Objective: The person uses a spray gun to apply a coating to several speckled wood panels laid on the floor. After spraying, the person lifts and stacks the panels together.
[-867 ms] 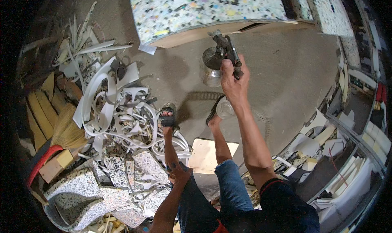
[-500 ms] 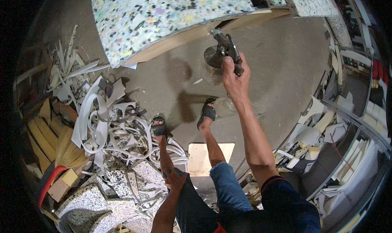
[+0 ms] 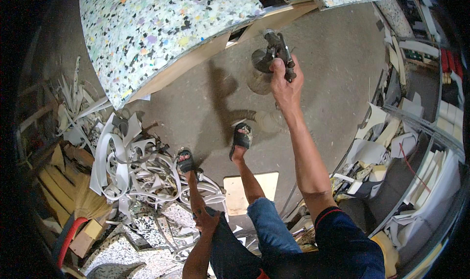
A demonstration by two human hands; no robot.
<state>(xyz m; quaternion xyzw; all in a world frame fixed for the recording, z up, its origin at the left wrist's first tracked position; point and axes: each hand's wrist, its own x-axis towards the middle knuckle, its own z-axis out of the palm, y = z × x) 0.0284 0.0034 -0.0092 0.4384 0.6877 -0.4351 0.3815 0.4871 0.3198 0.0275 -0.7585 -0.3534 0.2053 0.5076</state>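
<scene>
- The fingers [image 3: 298, 69] of the right hand [image 3: 288, 88] are wrapped closely around the handle of a spray gun [image 3: 280, 51], the thumb laid along its near side; that full grip likely steadies the weight of the cup [image 3: 259, 62] slung under it.
- The gun stands just off the near wooden edge of the foam-topped frame [image 3: 161, 39], towards that edge's right part. Its nozzle points away from the body, probably to send spray clear of the wearer; whether it touches the frame is hard to judge, though a gap seems likely.
- The left hand [image 3: 206, 220], well back from the frame, lies over the left knee [image 3: 220, 226], seemingly as a prop for the forward lean. No tool shows in it; how far its fingers are spread I cannot tell.
- Sandalled feet [image 3: 241, 137] stand apart on the floor [image 3: 338, 73], on the frame's near side, presumably for balance within arm's reach.
- A pale board [image 3: 235, 196] lies farther out from the frame, by the legs.
- Curled white offcuts [image 3: 100, 156] heap up off the frame's near left corner, a broom [image 3: 90, 193] beyond them.
- Past the frame's right end, shelving [image 3: 425, 120] holds more pale scraps.
</scene>
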